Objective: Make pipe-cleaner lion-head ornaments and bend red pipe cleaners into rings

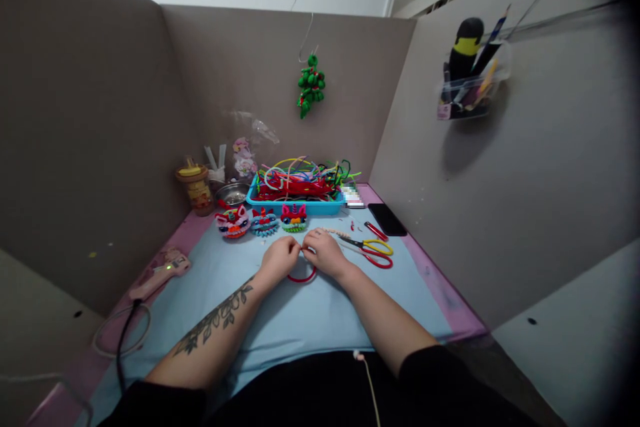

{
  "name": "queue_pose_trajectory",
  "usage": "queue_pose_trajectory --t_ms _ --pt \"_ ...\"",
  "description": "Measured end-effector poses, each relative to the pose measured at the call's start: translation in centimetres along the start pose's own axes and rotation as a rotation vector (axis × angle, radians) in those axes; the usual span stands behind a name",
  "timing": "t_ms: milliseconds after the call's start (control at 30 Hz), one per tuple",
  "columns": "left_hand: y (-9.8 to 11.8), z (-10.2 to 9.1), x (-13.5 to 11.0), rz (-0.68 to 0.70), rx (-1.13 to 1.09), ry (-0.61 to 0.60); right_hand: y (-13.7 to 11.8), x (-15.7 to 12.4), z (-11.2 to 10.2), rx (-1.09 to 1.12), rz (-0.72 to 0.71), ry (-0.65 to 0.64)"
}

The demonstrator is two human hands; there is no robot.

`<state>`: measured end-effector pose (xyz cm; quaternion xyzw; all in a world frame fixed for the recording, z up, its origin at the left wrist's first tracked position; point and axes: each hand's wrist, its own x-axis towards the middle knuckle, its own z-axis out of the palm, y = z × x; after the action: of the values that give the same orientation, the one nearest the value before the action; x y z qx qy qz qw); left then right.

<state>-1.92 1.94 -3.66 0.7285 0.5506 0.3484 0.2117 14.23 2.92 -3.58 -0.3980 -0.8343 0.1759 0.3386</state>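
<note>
My left hand (281, 257) and my right hand (324, 253) meet over the middle of the table, fingers pinched together. Both grip a red pipe cleaner (302, 279), whose curved loop hangs below toward me; its ends are hidden in the fingers. By my right hand lie a pale beaded-looking strand (336, 232) and scissors (379, 255) with one yellow and one red handle. Just beyond my hands stand three small animal-head figures: a pink-and-red one (233, 223), a blue-and-red one (265, 221) and a red, green and orange one (294, 218).
A blue tray (295, 208) piled with colourful pipe cleaners stands at the back. Left of it are a metal bowl (234, 194) and a lidded cup (194, 188). A pink glue gun (163, 275) lies left, a phone (387, 219) and red cutter (376, 231) right. Partitions enclose the table.
</note>
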Motion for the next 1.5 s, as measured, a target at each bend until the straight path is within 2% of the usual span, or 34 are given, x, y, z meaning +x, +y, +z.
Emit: queue_pose_trajectory --t_ms 133,267,400,467,700,867,1000,1200,1500 --pt "-0.8 0.7 0.5 -0.131 -0.152 -0.045 -0.6 -0.1 0.3 -0.080 -0.046 0.024" --pt "-0.8 0.3 0.7 -0.138 -0.273 -0.061 -0.6 -0.1 0.3 -0.058 -0.014 0.081" --pt "-0.3 -0.8 0.8 -0.049 -0.291 -0.007 0.5 0.1 -0.4 0.353 0.194 0.159" --pt "0.0 -1.3 0.8 0.008 -0.264 0.036 1.1 0.3 -0.8 0.531 0.292 0.151" --pt "0.9 -1.8 0.3 0.218 -0.121 0.102 0.5 0.3 -0.6 0.883 0.481 -0.052" --pt "0.6 -1.8 0.4 0.268 -0.059 0.137 0.0 0.2 -0.6 1.050 0.568 -0.043" --pt "-0.1 -2.0 0.7 0.259 -0.005 0.169 0.3 0.4 -0.7 1.105 0.615 0.010" --pt "-0.4 -2.1 0.6 0.277 0.092 0.178 0.6 0.5 -0.3 1.103 0.649 0.013" --pt "0.0 -1.7 0.2 0.354 0.289 0.125 0.6 0.4 0.3 0.970 0.584 0.068"
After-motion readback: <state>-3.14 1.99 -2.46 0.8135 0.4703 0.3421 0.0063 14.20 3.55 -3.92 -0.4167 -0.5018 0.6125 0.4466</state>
